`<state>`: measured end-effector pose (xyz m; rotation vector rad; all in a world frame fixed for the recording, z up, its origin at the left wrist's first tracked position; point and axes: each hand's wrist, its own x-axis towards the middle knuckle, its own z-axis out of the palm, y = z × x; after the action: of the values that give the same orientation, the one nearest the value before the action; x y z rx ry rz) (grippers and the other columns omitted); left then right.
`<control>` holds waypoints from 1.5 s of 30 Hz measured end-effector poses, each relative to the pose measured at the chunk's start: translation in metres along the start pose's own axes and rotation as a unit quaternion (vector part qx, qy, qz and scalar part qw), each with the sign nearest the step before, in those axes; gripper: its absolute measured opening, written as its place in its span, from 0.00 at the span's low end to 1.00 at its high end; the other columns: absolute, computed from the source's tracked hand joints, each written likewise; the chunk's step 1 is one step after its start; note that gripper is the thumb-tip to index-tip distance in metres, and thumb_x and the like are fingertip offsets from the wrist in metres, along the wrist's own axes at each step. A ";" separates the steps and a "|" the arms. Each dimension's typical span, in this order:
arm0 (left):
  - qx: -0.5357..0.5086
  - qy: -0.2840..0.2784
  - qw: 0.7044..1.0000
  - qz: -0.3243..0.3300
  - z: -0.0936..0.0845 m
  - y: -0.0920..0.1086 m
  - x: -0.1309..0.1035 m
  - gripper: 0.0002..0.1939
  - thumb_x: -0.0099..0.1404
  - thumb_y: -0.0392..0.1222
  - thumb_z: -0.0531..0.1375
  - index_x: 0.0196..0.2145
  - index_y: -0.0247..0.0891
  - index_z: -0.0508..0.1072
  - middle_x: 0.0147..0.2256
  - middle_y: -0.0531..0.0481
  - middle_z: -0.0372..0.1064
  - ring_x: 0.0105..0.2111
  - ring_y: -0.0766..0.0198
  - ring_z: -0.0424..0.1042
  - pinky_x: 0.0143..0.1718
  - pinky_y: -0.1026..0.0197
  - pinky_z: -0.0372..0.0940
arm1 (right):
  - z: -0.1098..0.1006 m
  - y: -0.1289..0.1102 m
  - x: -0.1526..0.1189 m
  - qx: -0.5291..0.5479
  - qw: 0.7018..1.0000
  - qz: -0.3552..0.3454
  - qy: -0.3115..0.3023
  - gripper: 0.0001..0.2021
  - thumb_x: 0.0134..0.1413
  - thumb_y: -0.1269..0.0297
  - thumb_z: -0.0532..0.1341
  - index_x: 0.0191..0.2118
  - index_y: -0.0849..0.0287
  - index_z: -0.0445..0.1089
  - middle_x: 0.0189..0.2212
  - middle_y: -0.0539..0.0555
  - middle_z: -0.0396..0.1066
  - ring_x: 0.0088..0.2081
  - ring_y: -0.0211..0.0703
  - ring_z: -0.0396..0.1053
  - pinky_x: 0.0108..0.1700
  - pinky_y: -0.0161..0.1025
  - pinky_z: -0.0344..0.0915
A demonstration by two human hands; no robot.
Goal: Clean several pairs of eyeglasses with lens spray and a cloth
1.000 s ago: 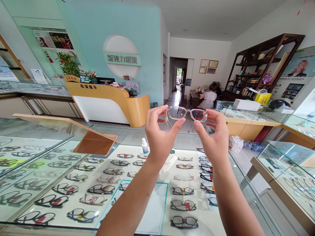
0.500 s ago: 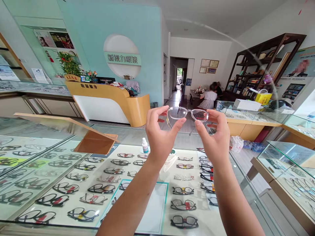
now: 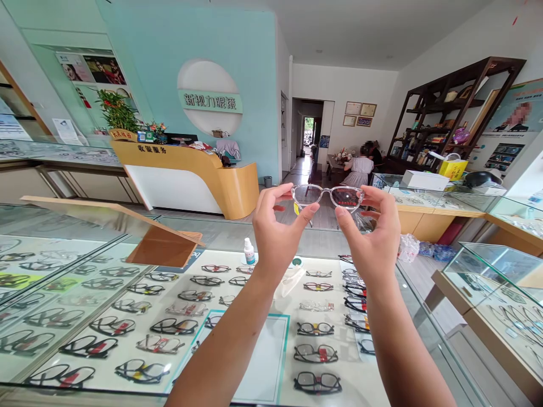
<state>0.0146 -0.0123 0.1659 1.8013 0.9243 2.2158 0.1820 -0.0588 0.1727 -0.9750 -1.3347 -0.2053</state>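
Observation:
Clear-framed glasses (image 3: 326, 191) are raised above the glass display case, lenses upright and roughly level. My left hand (image 3: 280, 223) pinches their left side between thumb and fingers. On the right side, my right hand (image 3: 370, 226) grips the frame the same way. Red print shows on the right lens, and a yellow tag hangs near the left hand. Below, rows of glasses (image 3: 316, 354) lie in the case, along with a white mat with a teal border (image 3: 263, 362).
A small white bottle (image 3: 249, 251) and a brown tilted board (image 3: 163, 243) stand on the case. Beyond are a yellow-and-white counter (image 3: 178, 181), a dark shelf (image 3: 453, 107), a side display case (image 3: 496, 282) and seated people (image 3: 360, 167) at the back.
The glasses have turned to face more squarely and shifted slightly right, with both hands still on them. The right hand has moved slightly right too.

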 end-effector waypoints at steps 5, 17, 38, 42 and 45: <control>0.004 -0.001 1.000 -0.001 -0.001 0.001 0.000 0.27 0.62 0.57 0.76 0.53 0.44 0.78 0.49 0.43 0.78 0.49 0.54 0.79 0.46 0.52 0.73 | 0.000 -0.002 0.001 0.007 1.000 0.006 0.003 0.22 0.61 0.54 0.69 0.58 0.50 0.69 0.53 0.58 0.74 0.53 0.54 0.74 0.50 0.54 0.73; 0.015 0.012 1.000 0.014 -0.001 0.002 0.000 0.27 0.61 0.58 0.76 0.53 0.45 0.78 0.49 0.44 0.77 0.49 0.54 0.78 0.46 0.51 0.73 | 0.000 -0.001 0.001 0.003 1.000 0.005 -0.005 0.22 0.62 0.53 0.68 0.59 0.50 0.69 0.54 0.58 0.75 0.53 0.54 0.75 0.50 0.54 0.75; 0.011 0.026 0.999 0.037 0.002 -0.002 -0.001 0.28 0.61 0.57 0.76 0.53 0.43 0.77 0.50 0.44 0.77 0.49 0.55 0.78 0.46 0.53 0.74 | 0.000 0.001 0.001 -0.001 1.000 -0.015 0.000 0.25 0.63 0.57 0.68 0.64 0.46 0.69 0.56 0.58 0.70 0.55 0.55 0.72 0.53 0.56 0.74; 0.008 0.023 0.999 0.035 0.003 -0.003 -0.001 0.28 0.61 0.57 0.76 0.53 0.44 0.77 0.49 0.45 0.77 0.48 0.56 0.79 0.45 0.53 0.73 | -0.001 -0.001 0.002 -0.008 1.000 -0.018 0.005 0.24 0.63 0.56 0.68 0.63 0.46 0.70 0.54 0.57 0.71 0.54 0.55 0.72 0.53 0.56 0.72; 0.006 0.020 0.999 0.029 0.003 -0.004 -0.001 0.28 0.61 0.58 0.76 0.53 0.44 0.77 0.49 0.45 0.77 0.48 0.55 0.79 0.44 0.53 0.73 | -0.001 -0.002 0.002 -0.010 1.000 -0.012 0.007 0.23 0.63 0.54 0.69 0.62 0.47 0.70 0.53 0.58 0.72 0.53 0.55 0.72 0.52 0.55 0.71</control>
<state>0.0163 -0.0083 0.1629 1.8189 0.9066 2.2936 0.1823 -0.0601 0.1755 -0.9727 -1.3344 -0.2434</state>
